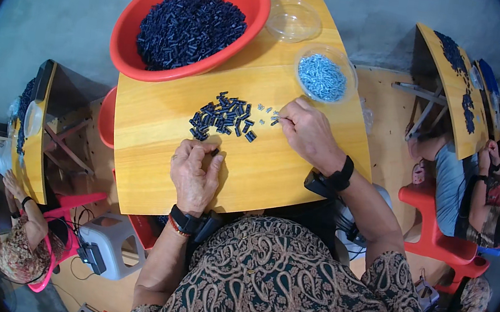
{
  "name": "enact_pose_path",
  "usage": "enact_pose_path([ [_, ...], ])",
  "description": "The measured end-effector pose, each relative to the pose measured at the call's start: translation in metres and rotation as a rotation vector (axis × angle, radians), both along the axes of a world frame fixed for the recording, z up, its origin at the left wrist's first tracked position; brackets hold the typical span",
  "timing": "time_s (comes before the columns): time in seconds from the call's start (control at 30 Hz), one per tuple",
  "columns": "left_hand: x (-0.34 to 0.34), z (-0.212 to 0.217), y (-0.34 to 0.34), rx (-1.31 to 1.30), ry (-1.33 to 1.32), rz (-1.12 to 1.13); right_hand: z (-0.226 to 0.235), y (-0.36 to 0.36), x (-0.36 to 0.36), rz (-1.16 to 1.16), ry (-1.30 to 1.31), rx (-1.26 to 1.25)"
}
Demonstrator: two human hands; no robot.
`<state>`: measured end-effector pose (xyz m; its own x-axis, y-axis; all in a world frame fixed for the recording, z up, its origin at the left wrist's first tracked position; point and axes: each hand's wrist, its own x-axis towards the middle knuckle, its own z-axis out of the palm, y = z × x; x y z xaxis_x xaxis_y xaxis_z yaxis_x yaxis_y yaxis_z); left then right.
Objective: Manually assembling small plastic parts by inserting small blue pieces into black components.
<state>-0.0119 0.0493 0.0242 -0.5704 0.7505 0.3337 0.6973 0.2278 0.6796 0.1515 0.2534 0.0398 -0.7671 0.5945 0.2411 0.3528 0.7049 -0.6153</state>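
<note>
A loose pile of short black plastic pieces [223, 117] lies in the middle of the yellow table [254, 175]. At the pile's near edge is my left hand [194, 174], its fingers curled and a small black piece [215, 152] showing between thumb and forefinger. My right hand [310, 133] pinches with thumb and forefinger to the right of the pile; what sits in the pinch is too small to make out. A few tiny silvery pins [262, 107] are scattered between the pile and my right fingertips.
A big red basin [254, 29] full of black pieces stands at the far left. Beyond my right hand is a clear round tub [351, 81] of bluish-silver pins, with a clear lid [293, 21] behind it. People work at tables [458, 88] on both sides.
</note>
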Motion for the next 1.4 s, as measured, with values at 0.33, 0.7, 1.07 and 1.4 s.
enact_pose_path([
  [0.33, -0.002, 0.0, 0.003, 0.013, 0.054, -0.01, 0.004, -0.002, -0.013, 0.074, 0.133, 0.012],
  [0.7, -0.001, 0.001, 0.002, 0.027, 0.058, 0.011, -0.001, 0.007, -0.023, 0.053, 0.017, 0.033],
  [1.07, -0.001, 0.002, 0.002, 0.029, 0.049, 0.001, 0.009, 0.007, -0.021, 0.086, 0.106, -0.094],
  [1.4, -0.001, 0.001, 0.001, 0.013, 0.065, 0.013, 0.009, 0.004, -0.012, 0.065, 0.008, -0.008],
])
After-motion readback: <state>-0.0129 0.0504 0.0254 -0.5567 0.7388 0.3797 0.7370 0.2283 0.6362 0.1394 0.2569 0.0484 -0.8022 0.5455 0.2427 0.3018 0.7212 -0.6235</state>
